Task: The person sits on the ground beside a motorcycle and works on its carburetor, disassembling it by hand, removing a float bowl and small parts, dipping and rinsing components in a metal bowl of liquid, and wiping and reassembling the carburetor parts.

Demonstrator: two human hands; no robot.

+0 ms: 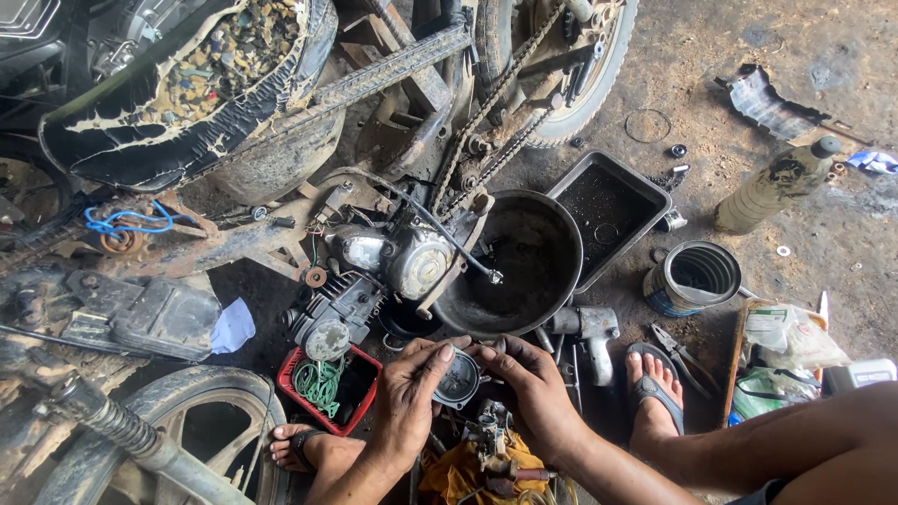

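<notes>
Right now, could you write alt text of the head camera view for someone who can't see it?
Two bare hands, left hand and right hand, hold a small round metal engine part between them above a yellow rag. Ahead lie a stripped motorcycle engine, a round black pan, a rectangular tray and a power tool on the dirt floor.

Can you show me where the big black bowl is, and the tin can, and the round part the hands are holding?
Black bowl (524, 257), head view, on its inner wall.
Tin can (675, 297), head view, on its side below the open mouth.
Round part (459, 379), head view, on its face between both hands.
</notes>
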